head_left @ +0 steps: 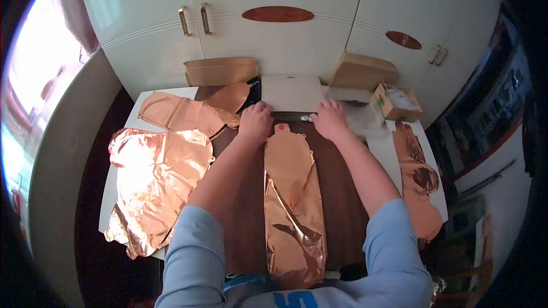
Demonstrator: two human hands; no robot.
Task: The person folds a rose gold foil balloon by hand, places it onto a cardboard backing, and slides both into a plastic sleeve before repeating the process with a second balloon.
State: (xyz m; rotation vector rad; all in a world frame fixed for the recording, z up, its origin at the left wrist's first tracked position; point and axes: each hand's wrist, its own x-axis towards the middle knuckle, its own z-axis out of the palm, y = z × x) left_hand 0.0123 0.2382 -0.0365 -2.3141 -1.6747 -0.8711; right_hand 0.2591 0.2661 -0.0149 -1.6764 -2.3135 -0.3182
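Observation:
A flat, folded rose-gold foil balloon [291, 194] lies lengthwise in front of me on a dark brown surface. Its narrow tab end, marked with a small red spot, points away from me. Just beyond that tab runs a dark strip [290, 116]. My left hand [257, 121] is at the strip's left end with curled fingers. At the other end is my right hand [330, 118], also curled, beside a small whitish piece [307, 118]. What the fingertips of either hand grip is hidden. A flat pale panel [291, 94] stands directly behind the strip.
Shiny crumpled foil balloons [162, 188] lie at left, with a duller foil sheet [182, 111] behind. Another foil piece [416, 182] lies along the right edge. An open cardboard box [397, 102] and clear plastic [362, 114] sit back right. White cabinets [274, 40] stand behind the table.

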